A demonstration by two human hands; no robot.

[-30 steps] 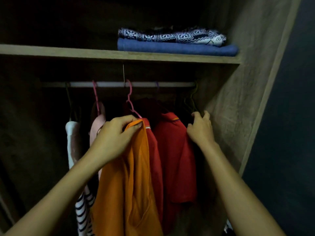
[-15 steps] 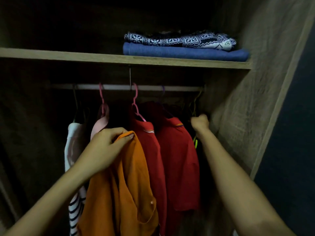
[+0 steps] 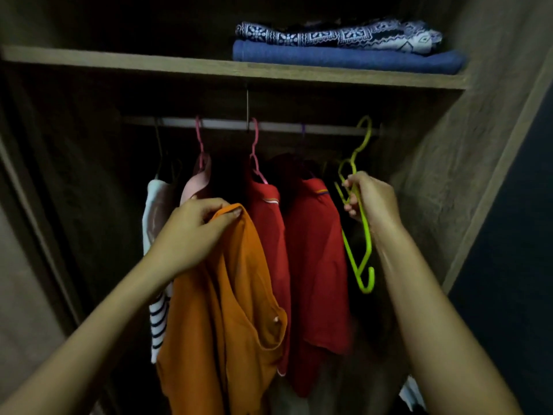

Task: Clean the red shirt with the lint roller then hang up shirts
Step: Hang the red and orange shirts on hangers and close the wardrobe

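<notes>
While the wardrobe stands open, the head view shows the left hand (image 3: 191, 232) raised with fingers pinched on the collar of the orange shirt (image 3: 221, 319), which is held in front of the rail (image 3: 269, 125). The right hand (image 3: 369, 197) is curled round a green hanger (image 3: 357, 235). Two red shirts (image 3: 317, 259) hang between the hands. Half a second earlier the right hand reached deeper toward the rail; the hanger has since been drawn out into plain sight.
</notes>
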